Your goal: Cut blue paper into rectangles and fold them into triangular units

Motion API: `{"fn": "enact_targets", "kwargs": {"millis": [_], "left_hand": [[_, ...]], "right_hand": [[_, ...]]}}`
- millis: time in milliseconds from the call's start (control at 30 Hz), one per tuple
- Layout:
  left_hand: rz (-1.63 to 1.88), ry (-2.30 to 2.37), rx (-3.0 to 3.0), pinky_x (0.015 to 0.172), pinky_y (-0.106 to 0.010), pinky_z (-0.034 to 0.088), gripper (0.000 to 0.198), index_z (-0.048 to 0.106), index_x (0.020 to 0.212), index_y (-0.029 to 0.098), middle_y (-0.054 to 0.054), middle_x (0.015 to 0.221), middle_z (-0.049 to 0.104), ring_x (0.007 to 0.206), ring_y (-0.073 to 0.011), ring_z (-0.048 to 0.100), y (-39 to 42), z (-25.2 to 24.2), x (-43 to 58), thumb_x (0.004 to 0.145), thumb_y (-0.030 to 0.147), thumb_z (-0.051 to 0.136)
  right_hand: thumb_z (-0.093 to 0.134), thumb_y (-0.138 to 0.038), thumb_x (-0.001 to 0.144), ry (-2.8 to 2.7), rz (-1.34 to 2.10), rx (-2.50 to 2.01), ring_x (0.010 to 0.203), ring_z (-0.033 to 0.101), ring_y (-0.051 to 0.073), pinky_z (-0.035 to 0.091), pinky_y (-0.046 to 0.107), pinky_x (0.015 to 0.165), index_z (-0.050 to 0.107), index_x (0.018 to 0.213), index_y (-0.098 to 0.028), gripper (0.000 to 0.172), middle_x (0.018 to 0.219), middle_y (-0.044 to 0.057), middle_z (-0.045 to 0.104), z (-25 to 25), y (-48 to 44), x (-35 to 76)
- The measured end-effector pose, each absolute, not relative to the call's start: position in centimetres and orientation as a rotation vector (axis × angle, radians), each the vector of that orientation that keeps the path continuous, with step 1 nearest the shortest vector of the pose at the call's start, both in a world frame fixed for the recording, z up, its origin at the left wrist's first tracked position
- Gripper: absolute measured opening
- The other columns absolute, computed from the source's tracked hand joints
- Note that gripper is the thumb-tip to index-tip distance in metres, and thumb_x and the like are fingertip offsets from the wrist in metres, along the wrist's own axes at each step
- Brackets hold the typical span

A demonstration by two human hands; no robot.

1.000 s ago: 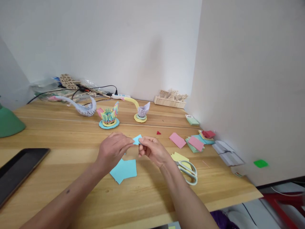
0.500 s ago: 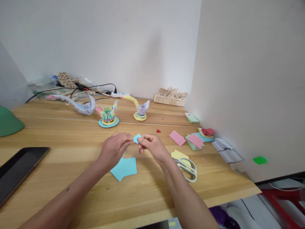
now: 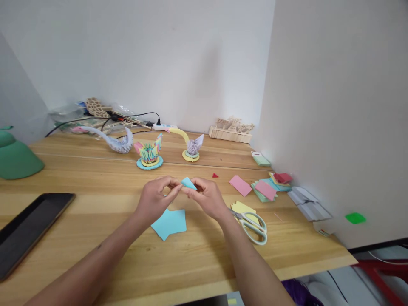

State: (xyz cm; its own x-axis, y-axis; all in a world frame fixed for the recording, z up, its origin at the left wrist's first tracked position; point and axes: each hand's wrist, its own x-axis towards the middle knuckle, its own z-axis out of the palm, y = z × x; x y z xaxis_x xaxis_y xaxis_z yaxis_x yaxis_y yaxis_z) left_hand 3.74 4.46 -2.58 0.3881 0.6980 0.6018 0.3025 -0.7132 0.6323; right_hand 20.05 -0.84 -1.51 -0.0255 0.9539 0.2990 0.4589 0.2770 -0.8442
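A small folded piece of blue paper (image 3: 189,183) is pinched between my two hands above the middle of the table. My left hand (image 3: 160,194) has its thumb and fingertips closed at the paper's left end. From the other side my right hand (image 3: 205,195) grips it, with the thumb along its lower edge. Beneath my left hand lie blue paper sheets (image 3: 170,223), overlapping at angles. To the right, scissors (image 3: 253,229) with pale handles rest partly on yellow paper sheets (image 3: 244,208). A tiny red paper triangle (image 3: 215,175) lies beyond my right hand.
Paper swans (image 3: 119,144) and a multicoloured paper model (image 3: 149,155) stand at the back. Pink paper (image 3: 240,185) and other coloured stacks line the right side. A phone (image 3: 32,227) lies at left near a green object (image 3: 19,159). A wooden block (image 3: 230,133) stands by the wall.
The blue paper has been turned in my fingers and now slants down to the right. My hands' grips on it have shifted. The camera view has swung slightly left.
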Motion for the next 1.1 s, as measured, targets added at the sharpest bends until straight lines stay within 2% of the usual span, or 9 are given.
{"fn": "enact_targets", "kwargs": {"millis": [167, 267, 467, 600, 667, 767, 933, 1100], "left_hand": [[1.335, 0.858, 2.155, 0.062, -0.022, 0.046, 0.01, 0.066, 0.079, 0.02, 0.001, 0.075, 0.07, 0.066, -0.0142, 0.064, 4.4, -2.9, 3.8, 0.078, 0.029, 0.06], [1.321, 0.863, 2.13, 0.062, -0.022, 0.045, 0.011, 0.065, 0.076, 0.02, 0.001, 0.073, 0.069, 0.066, -0.0142, 0.063, 4.5, -3.0, 3.7, 0.077, 0.03, 0.06], [1.196, 0.938, 2.156, 0.062, -0.024, 0.042, 0.015, 0.062, 0.072, 0.02, 0.002, 0.067, 0.066, 0.065, -0.0149, 0.06, 4.4, -2.4, 3.5, 0.08, 0.031, 0.055], [1.026, 0.889, 1.997, 0.058, -0.024, 0.041, 0.019, 0.055, 0.071, 0.019, 0.002, 0.065, 0.062, 0.062, -0.0145, 0.058, 4.5, -2.2, 3.6, 0.081, 0.035, 0.052], [0.972, 0.833, 1.828, 0.058, -0.024, 0.042, 0.018, 0.053, 0.078, 0.019, 0.002, 0.066, 0.063, 0.06, -0.0141, 0.058, 4.7, -2.4, 3.8, 0.079, 0.037, 0.055], [0.913, 0.785, 1.614, 0.057, -0.026, 0.044, 0.026, 0.052, 0.09, 0.019, 0.001, 0.069, 0.065, 0.057, -0.0136, 0.057, 5.2, -2.8, 4.0, 0.076, 0.039, 0.06], [0.853, 0.692, 1.568, 0.055, -0.024, 0.042, 0.021, 0.059, 0.07, 0.016, -0.001, 0.067, 0.063, 0.056, -0.0116, 0.053, 5.4, -3.0, 4.1, 0.075, 0.036, 0.061], [0.897, 0.679, 1.573, 0.057, -0.024, 0.042, 0.019, 0.06, 0.071, 0.016, -0.001, 0.066, 0.062, 0.061, -0.0132, 0.055, 5.0, -3.4, 4.3, 0.076, 0.035, 0.06]], "right_hand": [[0.056, -0.03, 0.081, -1.531, 0.728, -1.261, 0.06, 0.052, 0.011, 0.038, 0.022, 0.059, 0.056, 0.067, -0.017, 0.019, 0.063, -0.003, 0.057, -1.3, -0.8, 20.1], [0.056, -0.029, 0.08, -1.51, 0.743, -1.241, 0.061, 0.053, 0.011, 0.039, 0.022, 0.06, 0.057, 0.066, -0.018, 0.018, 0.062, -0.003, 0.057, -1.2, -0.7, 20.1], [0.056, -0.03, 0.081, -1.524, 0.724, -1.231, 0.06, 0.053, 0.011, 0.039, 0.022, 0.058, 0.058, 0.066, -0.018, 0.019, 0.062, -0.002, 0.057, -1.7, -0.6, 20.0], [0.054, -0.03, 0.083, -1.61, 0.55, -1.259, 0.061, 0.054, 0.012, 0.04, 0.022, 0.06, 0.059, 0.067, -0.018, 0.02, 0.064, -0.002, 0.058, -2.2, -0.4, 20.0], [0.053, -0.029, 0.084, -1.668, 0.449, -1.286, 0.063, 0.055, 0.012, 0.039, 0.022, 0.061, 0.061, 0.068, -0.018, 0.02, 0.065, -0.001, 0.06, -2.3, -0.4, 20.1], [0.052, -0.031, 0.085, -1.697, 0.384, -1.325, 0.063, 0.055, 0.012, 0.039, 0.022, 0.061, 0.062, 0.071, -0.018, 0.021, 0.066, -0.001, 0.061, -2.3, -0.4, 20.3], [0.051, -0.032, 0.084, -1.711, 0.373, -1.344, 0.062, 0.052, 0.012, 0.038, 0.022, 0.06, 0.059, 0.068, -0.018, 0.023, 0.064, 0.0, 0.059, -2.1, -0.5, 20.2], [0.053, -0.034, 0.082, -1.485, 0.665, -1.295, 0.053, 0.051, 0.01, 0.039, 0.022, 0.054, 0.052, 0.063, -0.018, 0.024, 0.056, -0.003, 0.055, -2.5, -0.2, 19.8]]}}
